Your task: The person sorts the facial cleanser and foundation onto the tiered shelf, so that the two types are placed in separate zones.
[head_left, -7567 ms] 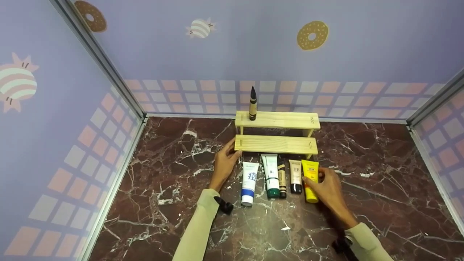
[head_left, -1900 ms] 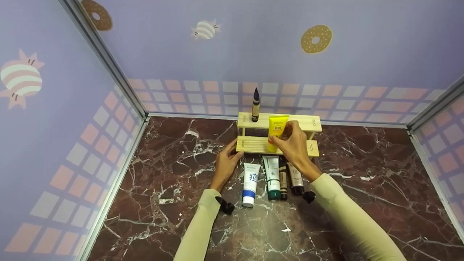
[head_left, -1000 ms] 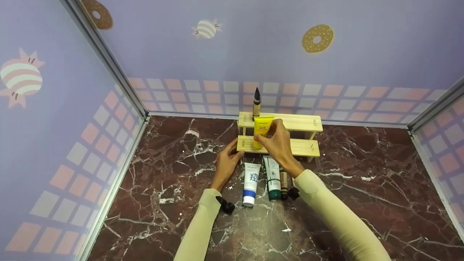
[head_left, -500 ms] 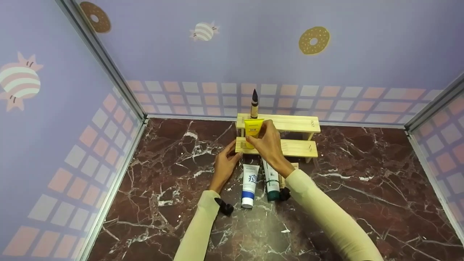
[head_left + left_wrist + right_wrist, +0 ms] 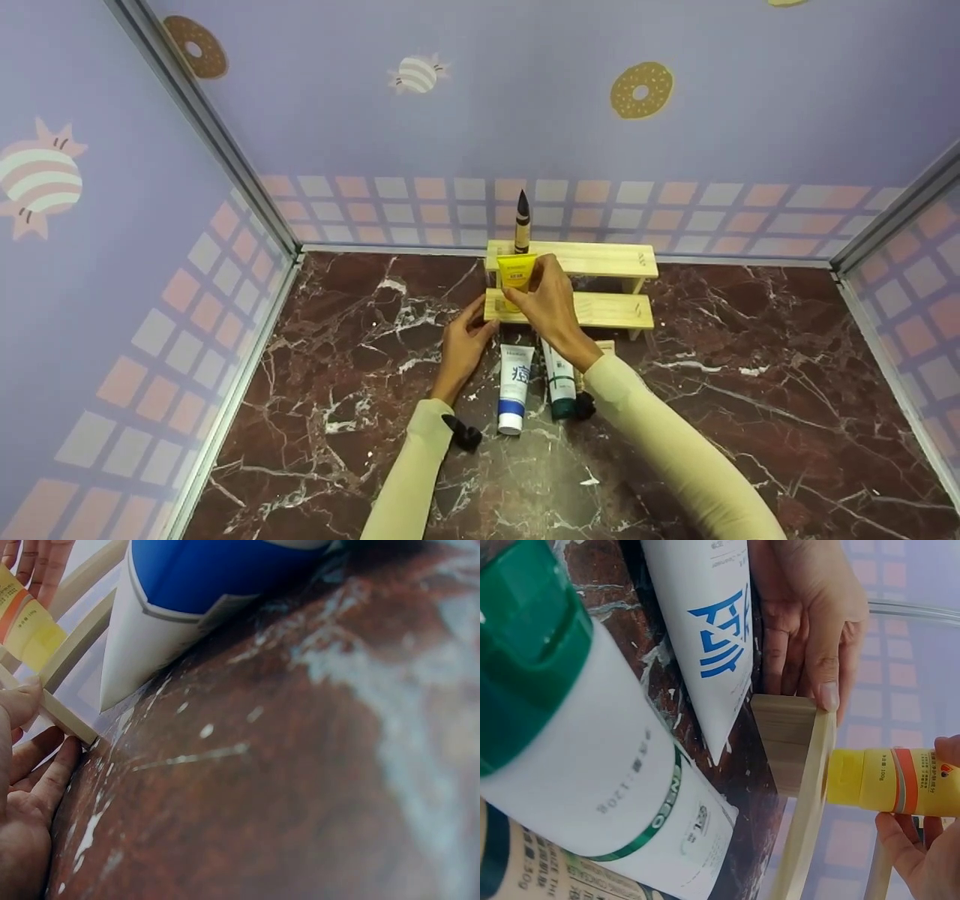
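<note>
My right hand (image 5: pixel 551 304) pinches a yellow squeeze tube (image 5: pixel 516 268) between thumb and fingers. Cap down and upright, the tube stands at the left end of the lower step of a two-tier wooden rack (image 5: pixel 615 309); in the right wrist view its yellow cap (image 5: pixel 845 777) meets the step's top. My left hand (image 5: pixel 463 351) holds that step's left end, thumb (image 5: pixel 827 696) on the board's edge and fingers beside the support. Behind the yellow tube, a black-and-tan tube with a pointed black top (image 5: pixel 523 223) stands on the upper tier.
Before the rack, a white tube with a blue band (image 5: pixel 514 382) lies on the dark marbled table (image 5: pixel 360 465). Right of it lies a white tube with a green cap (image 5: pixel 562 386), partly under my right forearm. A beige tube (image 5: pixel 606 347) is mostly hidden. Patterned walls surround the table.
The yellow tube went from the table up onto the lower step, then leftward to its left end, in my right hand. My left hand has stayed at the rack's left end.
</note>
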### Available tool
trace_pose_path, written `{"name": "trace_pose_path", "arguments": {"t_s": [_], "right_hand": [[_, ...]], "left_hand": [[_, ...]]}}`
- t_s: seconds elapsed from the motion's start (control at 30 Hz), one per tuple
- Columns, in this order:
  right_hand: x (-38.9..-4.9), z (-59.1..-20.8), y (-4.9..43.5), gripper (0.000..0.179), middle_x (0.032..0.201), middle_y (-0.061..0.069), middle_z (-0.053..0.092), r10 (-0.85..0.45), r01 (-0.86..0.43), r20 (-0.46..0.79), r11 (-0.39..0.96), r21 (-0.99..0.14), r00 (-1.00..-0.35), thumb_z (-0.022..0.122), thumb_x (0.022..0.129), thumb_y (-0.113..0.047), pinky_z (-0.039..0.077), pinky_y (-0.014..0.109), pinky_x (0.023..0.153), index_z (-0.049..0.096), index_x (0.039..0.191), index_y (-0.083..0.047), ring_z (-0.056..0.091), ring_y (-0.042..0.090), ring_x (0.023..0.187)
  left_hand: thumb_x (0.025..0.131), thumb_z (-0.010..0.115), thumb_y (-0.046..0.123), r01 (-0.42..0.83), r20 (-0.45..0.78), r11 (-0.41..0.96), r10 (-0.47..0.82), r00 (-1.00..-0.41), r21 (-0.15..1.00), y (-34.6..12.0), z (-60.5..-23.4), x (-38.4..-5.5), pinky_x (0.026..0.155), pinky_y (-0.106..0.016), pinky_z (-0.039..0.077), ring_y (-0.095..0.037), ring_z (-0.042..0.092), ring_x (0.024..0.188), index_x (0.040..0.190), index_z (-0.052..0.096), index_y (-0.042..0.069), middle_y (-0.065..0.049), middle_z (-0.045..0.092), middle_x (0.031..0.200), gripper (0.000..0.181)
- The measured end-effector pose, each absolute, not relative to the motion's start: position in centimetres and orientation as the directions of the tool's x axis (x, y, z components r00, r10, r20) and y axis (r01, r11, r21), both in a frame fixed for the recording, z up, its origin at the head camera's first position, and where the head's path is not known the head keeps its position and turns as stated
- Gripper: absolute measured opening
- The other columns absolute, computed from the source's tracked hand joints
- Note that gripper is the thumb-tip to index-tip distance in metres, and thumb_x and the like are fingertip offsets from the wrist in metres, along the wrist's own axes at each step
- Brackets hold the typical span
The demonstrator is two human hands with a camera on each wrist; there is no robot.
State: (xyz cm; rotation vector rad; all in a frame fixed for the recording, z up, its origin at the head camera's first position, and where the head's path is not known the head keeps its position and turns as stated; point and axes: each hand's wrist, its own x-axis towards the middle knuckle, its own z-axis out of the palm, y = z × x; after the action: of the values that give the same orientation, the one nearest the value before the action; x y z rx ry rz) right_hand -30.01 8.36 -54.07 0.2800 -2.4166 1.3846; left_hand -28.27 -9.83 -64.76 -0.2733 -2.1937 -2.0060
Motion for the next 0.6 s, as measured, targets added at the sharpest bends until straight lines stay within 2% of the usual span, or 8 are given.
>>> {"name": "trace_pose_path", "arguments": {"t_s": [0.4, 0.6], "right_hand": [[-30.01, -54.51, 8.36, 0.047, 0.098, 0.014, 0.064, -0.003, -0.346, 0.403, 0.518, -0.782, -0.915, 0.094, 0.087, -0.012, 0.052, 0.036, 0.077, 0.057, 0.113, -0.001, 0.062, 0.029, 0.088], [-29.66, -54.76, 9.01, 0.052, 0.109, 0.018, 0.07, -0.005, -0.362, 0.406, 0.459, -0.811, -0.914, 0.095, 0.088, -0.012, 0.064, 0.046, 0.089, 0.06, 0.123, 0.004, 0.072, 0.034, 0.098]], "left_hand": [[0.103, 0.078, 0.005, 0.241, 0.24, 0.071, 0.021, -0.971, 0.968, -9.89, -64.88, -28.24, 0.104, -0.035, 0.063, -0.04, 0.069, 0.131, 0.157, 0.058, -0.003, -0.028, 0.068, 0.144, 0.058], [0.103, 0.077, 0.003, 0.232, 0.231, 0.101, 0.02, -0.973, 0.967, -9.79, -64.66, -28.25, 0.105, -0.036, 0.062, -0.039, 0.069, 0.132, 0.157, 0.057, -0.003, -0.028, 0.068, 0.145, 0.058]]}}
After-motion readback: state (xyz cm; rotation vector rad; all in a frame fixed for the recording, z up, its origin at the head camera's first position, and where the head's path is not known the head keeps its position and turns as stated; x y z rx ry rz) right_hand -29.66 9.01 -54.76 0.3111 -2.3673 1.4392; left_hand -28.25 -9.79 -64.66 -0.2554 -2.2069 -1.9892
